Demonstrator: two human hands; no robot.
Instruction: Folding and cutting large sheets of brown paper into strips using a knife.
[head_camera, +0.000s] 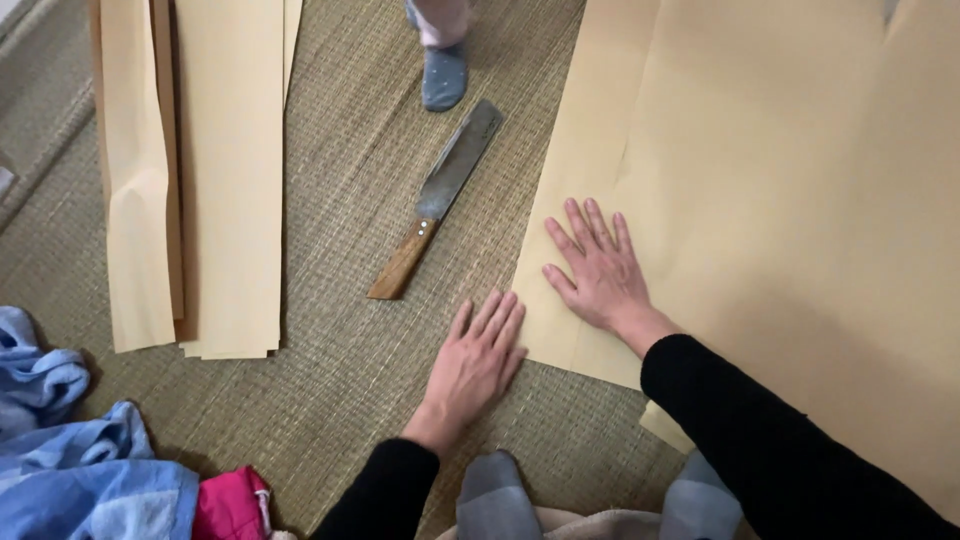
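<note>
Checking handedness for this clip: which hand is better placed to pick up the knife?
Probably the left hand: it lies flat on the woven mat, nearest the knife and its wooden handle, while the right hand presses on the large tan paper sheet.

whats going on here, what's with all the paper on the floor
A person kneels on a woven mat, both hands flat and open. The right hand presses on a large tan paper sheet; the left hand rests on the mat at the sheet's edge. A wooden-handled knife lies untouched nearby, beside a stack of paper strips. Another person's socked foot stands beyond.
</note>
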